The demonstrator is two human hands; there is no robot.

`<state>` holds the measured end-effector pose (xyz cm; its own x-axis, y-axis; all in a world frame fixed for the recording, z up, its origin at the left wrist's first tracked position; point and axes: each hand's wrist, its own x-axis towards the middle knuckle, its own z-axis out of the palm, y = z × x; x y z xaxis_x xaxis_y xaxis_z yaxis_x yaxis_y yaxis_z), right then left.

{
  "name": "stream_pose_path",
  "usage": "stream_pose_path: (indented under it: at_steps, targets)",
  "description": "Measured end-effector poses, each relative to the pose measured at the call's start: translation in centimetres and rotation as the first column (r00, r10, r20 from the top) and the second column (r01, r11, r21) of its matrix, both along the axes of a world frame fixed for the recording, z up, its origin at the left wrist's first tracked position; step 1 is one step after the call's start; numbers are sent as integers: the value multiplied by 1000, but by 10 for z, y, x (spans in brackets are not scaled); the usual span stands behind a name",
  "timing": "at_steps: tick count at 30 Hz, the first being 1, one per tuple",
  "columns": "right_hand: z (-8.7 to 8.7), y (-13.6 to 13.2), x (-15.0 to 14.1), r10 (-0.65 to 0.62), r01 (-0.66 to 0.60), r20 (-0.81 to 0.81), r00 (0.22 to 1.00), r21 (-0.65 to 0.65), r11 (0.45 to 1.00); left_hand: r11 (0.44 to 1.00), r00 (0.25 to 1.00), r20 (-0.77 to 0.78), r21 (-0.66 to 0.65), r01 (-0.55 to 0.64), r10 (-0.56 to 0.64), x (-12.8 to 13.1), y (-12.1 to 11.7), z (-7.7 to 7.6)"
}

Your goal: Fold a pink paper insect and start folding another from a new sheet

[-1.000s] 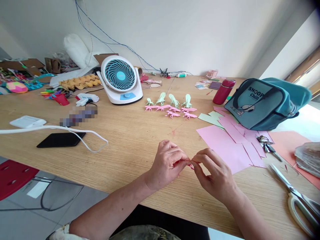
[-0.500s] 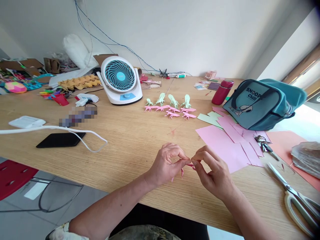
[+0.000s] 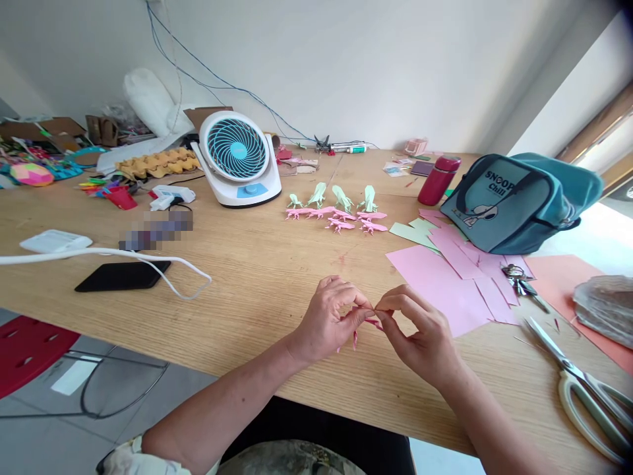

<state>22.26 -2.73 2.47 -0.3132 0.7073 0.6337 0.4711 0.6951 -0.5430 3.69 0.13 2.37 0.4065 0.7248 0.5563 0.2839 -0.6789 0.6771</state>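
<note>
In front of the fan, a light, crease-prone pink paper figure is pinched between left hand and right hand; its folded edges are judged the safest hold.

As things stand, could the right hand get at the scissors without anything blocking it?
Probably yes. The scissors lie on bare table to the right of the right hand, nothing between. But that hand and the left hand are pinching a small pink paper figure.
</note>
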Motion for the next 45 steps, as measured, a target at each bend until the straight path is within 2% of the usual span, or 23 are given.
stream_pose_path:
  at_steps: [3, 6, 10, 14, 17, 19, 22, 25, 28, 33, 39, 45]
  targets:
    - [0, 0, 0, 9, -9, 28, 1000, -8, 1000, 1000, 1000, -25, 22, 5, -5, 0, 0, 0]
    - [1, -1, 1, 16, -16, 77, 997, -8, 1000, 1000, 1000, -9, -11, 21, -21, 0, -1, 1]
    - [5, -2, 0, 29, -27, 79, 996, -18, 999, 983, 998, 51, -177, 48, -39, 0, -2, 5]
    - [8, -3, -2, 40, -40, 10, 999, -75, 996, 917, 989, 131, -380, 117, -72, 0, -3, 5]
    - [6, -2, 1, 36, -47, -80, 996, -139, 989, 872, 972, 220, -457, 175, -80, 0, -2, 3]
    - [3, 0, 5, -17, -13, -167, 986, -181, 983, 850, 948, 314, -487, 200, -43, -1, 1, 2]
    - [-3, 5, 13, -103, 24, -254, 962, -296, 955, 799, 874, 480, -553, 236, 74, -3, 6, 2]
    - [-5, 9, 15, -41, -29, -161, 986, -410, 912, 766, 813, 558, -592, 250, 165, -6, 10, 3]
    - [-5, 10, 9, 32, -72, -92, 995, -463, 883, 771, 804, 567, -589, 242, 181, -7, 11, 4]
    - [-9, 11, -5, 47, -134, -177, 983, -518, 845, 774, 813, 559, -583, 248, 161, -4, 8, 3]
    - [-18, 14, -6, -10, -83, -188, 982, -482, 872, 803, 864, 498, -543, 245, 73, -4, 5, -1]
    - [-14, 12, -4, -6, -75, -180, 984, -439, 896, 869, 895, 447, -441, 224, -4, -7, 1, 3]
